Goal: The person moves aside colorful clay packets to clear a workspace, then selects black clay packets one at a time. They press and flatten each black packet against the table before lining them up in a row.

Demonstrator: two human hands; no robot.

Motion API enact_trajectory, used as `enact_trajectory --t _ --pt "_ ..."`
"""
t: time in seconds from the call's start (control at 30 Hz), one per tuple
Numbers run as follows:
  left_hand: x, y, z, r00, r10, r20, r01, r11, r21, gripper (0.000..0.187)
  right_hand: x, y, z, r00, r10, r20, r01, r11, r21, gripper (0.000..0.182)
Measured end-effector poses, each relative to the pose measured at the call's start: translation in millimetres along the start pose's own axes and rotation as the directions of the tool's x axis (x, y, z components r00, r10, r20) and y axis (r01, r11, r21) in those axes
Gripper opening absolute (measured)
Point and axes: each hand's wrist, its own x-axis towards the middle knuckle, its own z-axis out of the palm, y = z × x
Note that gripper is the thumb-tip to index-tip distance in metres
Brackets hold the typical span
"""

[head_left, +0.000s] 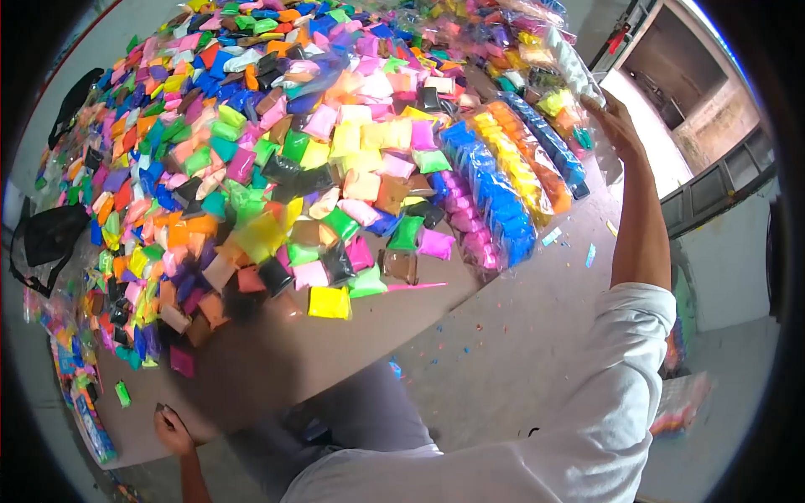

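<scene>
The clear, crinkled plastic wrapping (573, 65) is looking light, soft and slippery, probably best held by a gathered edge. It is lying at the fingertips of the right hand (616, 126); whether they are gripping it, I cannot tell. The left hand (173, 429) is resting curled at the bench (369, 344) edge, contents hidden, well apart from the wrapping.

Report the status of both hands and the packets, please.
Right hand at clear plastic. Left hand curled, contents unclear. Colourful packets heaped on table. No obstruction seen near hands.
</scene>
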Motion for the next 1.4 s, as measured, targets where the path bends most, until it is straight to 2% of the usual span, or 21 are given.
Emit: enact_trajectory --t 0.07,0.1,0.17,0.27,0.4,0.47,0.53,0.57,0.67,0.7,0.8,0.83,0.9,0.93,0.97,1.0,1.07,1.1,1.2,1.27,1.4 --pt "1.5 1.8 4.8 0.986 0.128 -0.109 -0.133 0.99 -0.036 0.028 15.7 15.0 8.1 0.99 -0.133 0.036 0.135 0.988 -0.072 0.065" --pt "1.6 1.6 4.8 0.987 0.127 -0.103 -0.131 0.991 -0.031 0.028 25.2 26.7 14.2 0.991 -0.129 0.043 0.132 0.989 -0.07 0.065" --pt "0.9 -1.2 -0.5 0.995 0.093 -0.035 -0.091 0.994 0.058 0.027 42.9 58.2 34.7 0.995 -0.073 0.071 0.089 0.962 -0.258 0.065" --pt "-0.8 -9.1 -3.7 0.999 -0.018 0.03 0.016 0.998 0.065 0.028 36.2 88.1 73.4 0.963 -0.137 0.232 0.237 0.84 -0.488 0.07" --pt "-3.0 -8.5 -8.4 0.991 -0.112 0.072 0.098 0.979 0.177 0.029 25.7 66.6 81.1 0.976 -0.057 0.209 0.158 0.846 -0.509 0.085" --pt "-1.6 -0.5 -5.0 1.0 0.017 0.023 -0.022 0.974 0.225 0.029 34.3 76.7 70.2 0.979 -0.046 0.2 0.136 0.875 -0.465 0.09" --pt "-1.0 -1.0 -9.1 0.996 -0.051 0.069 0.036 0.978 0.203 0.027 39.0 74.2 64.3 0.997 0.032 0.077 -0.011 0.968 -0.25 0.09" --pt "-0.2 -2.4 -11.7 0.986 -0.115 0.119 0.092 0.979 0.18 0.027 43.6 70.3 54.0 0.999 0.047 0.022 -0.039 0.965 -0.258 0.086" --pt "-6.8 -31.9 1.5 0.999 0.028 -0.038 -0.023 0.989 0.143 0.028 20.5 36.7 44.2 0.915 -0.18 -0.362 0.196 0.981 0.009 0.054" --pt "-5.2 -21.7 3.3 0.995 0.083 -0.046 -0.078 0.99 0.115 0.023 16.8 31.7 40.9 0.861 -0.211 -0.463 0.238 0.971 0.0 0.047" --pt "-0.1 -6.6 0.1 0.987 0.114 -0.11 -0.094 0.981 0.169 0.021 -30.7 -27.9 72.0 0.775 -0.268 -0.572 0.416 0.898 0.143 0.034" --pt "-0.1 6.1 -2.7 0.997 0.002 -0.08 0.012 0.986 0.169 0.022 -60.0 -57.7 90.3 0.812 -0.24 -0.532 0.38 0.909 0.171 0.03" --pt "2.0 19.9 -9.5 0.999 0.015 -0.041 -0.01 0.992 0.126 0.021 -132.3 -104.6 135.7 0.892 -0.185 -0.411 0.318 0.905 0.282 0.023" --pt "3.5 30.5 -8.6 0.996 0.064 -0.063 -0.055 0.99 0.127 0.02 -169.1 -126.3 161.1 0.892 -0.328 -0.31 0.41 0.877 0.252 0.021" --pt "2.4 32.2 -10.7 0.995 0.054 -0.083 -0.042 0.989 0.139 0.02 -207.8 -127.3 198.7 0.955 -0.272 -0.116 0.289 0.778 0.557 0.019" --pt "4.2 32.5 -9.0 0.997 0.03 -0.075 -0.019 0.991 0.136 0.02 -231.1 -130.5 231.0 0.845 -0.529 -0.075 0.524 0.793 0.31 0.016" --pt "5.5 33.1 -10.8 0.997 0.001 -0.078 0.009 0.992 0.126 0.02 -287.9 -185.2 276.1 0.749 -0.596 0.289 0.518 0.799 0.305 0.014" --pt "3.8 33.5 -12.9 0.999 -0.017 -0.035 0.022 0.99 0.138 0.02 -306.8 -201.6 299.1 0.663 -0.661 0.351 0.493 0.739 0.46 0.023" --pt "-0.3 15.6 -4.9 0.998 -0.029 -0.05 0.038 0.981 0.192 0.021 -358.3 -202.3 364.5 0.543 -0.789 0.289 0.632 0.61 0.477 0.023" --pt "-5.9 3.5 2.5 0.996 0.017 -0.086 0.007 0.961 0.276 0.022 -379.3 -211.1 376.1 0.486 -0.823 0.293 0.76 0.564 0.324 0.019" --pt "-1.5 16.9 -5.2 0.998 -0.008 -0.069 0.02 0.986 0.167 0.024 -379.9 -218.7 366.5 0.55 -0.797 0.25 0.752 0.603 0.268 0.015"
